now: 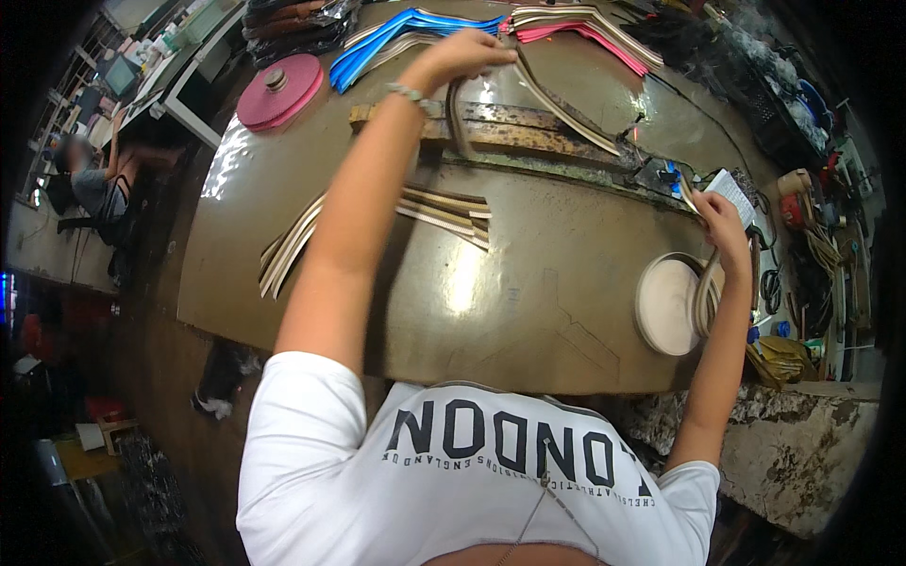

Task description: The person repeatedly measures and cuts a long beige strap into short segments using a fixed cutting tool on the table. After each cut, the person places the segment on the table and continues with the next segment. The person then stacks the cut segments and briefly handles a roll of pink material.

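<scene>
My left hand point(471, 55) is raised over the far side of the table, its fingers closed on a cream-and-brown strip point(566, 113) that slants down to the right. A darker brown length point(456, 120) hangs below the same hand, across a long stained bar point(509, 124). At the right, my right hand point(723, 223) pinches a narrow strip point(686, 191) near its end. Below that hand a strip loops down to a coil point(704, 304) beside a round pale disc point(665, 304). Left of the middle, several cut striped strips point(446, 212) lie fanned, partly behind my left forearm.
Blue strips point(382, 46) and red-edged strips point(587, 32) are bundled at the table's far edge. A pink reel point(279, 92) stands at the far left. Cables and a white paper point(729, 194) lie at the right. A seated person point(99, 184) is at another desk.
</scene>
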Action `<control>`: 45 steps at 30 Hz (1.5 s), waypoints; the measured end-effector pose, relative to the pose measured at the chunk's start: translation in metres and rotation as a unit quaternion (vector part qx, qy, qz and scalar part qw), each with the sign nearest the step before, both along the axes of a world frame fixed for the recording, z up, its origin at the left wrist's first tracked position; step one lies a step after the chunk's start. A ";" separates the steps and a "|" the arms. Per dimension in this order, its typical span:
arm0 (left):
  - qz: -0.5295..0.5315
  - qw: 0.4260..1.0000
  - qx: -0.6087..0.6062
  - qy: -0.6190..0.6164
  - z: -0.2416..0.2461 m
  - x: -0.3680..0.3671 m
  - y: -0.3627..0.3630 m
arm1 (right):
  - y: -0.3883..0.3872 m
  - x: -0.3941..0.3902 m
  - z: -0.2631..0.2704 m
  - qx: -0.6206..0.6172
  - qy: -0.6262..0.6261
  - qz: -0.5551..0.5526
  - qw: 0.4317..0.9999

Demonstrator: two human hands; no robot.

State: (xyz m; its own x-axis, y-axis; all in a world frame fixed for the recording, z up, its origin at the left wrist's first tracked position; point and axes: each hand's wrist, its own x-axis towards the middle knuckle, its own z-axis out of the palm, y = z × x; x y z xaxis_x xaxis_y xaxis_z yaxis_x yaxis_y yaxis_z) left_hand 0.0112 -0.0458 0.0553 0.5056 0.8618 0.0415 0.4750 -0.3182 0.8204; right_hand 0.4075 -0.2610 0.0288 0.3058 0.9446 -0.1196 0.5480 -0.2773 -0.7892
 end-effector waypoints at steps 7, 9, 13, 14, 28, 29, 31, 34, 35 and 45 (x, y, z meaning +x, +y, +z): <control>0.020 0.996 -0.014 0.082 0.031 -0.154 -0.100 | -0.040 -0.031 0.035 0.083 0.039 -0.004 0.996; 0.059 0.957 0.069 0.275 -0.004 -0.174 -0.113 | -0.023 -0.053 0.037 0.105 0.048 0.012 0.993; 0.155 0.889 0.175 0.393 -0.051 -0.170 -0.129 | 0.033 -0.102 0.027 0.091 0.065 0.097 0.989; 0.120 0.921 0.220 0.299 -0.051 -0.160 -0.121 | 0.056 -0.115 0.022 0.121 0.062 0.089 0.987; 0.062 0.971 -0.186 -0.135 -0.096 0.047 0.041 | 0.230 -0.175 -0.062 0.084 -0.057 0.075 0.992; 0.060 0.972 -0.187 -0.131 -0.097 0.048 0.042 | 0.230 -0.176 -0.061 0.069 -0.069 0.075 0.992; 0.042 0.974 -0.179 -0.134 -0.098 0.050 0.044 | 0.227 -0.180 -0.052 0.066 -0.089 0.077 0.991; 0.050 0.973 -0.185 -0.129 -0.100 0.052 0.045 | 0.211 -0.181 -0.024 0.051 -0.161 0.105 0.980; 0.052 0.972 -0.188 -0.128 -0.101 0.052 0.046 | 0.202 -0.176 -0.010 0.061 -0.164 0.120 0.977; 0.055 0.978 -0.166 -0.113 -0.105 0.056 0.049 | 0.082 -0.028 0.022 -0.038 0.061 0.066 0.995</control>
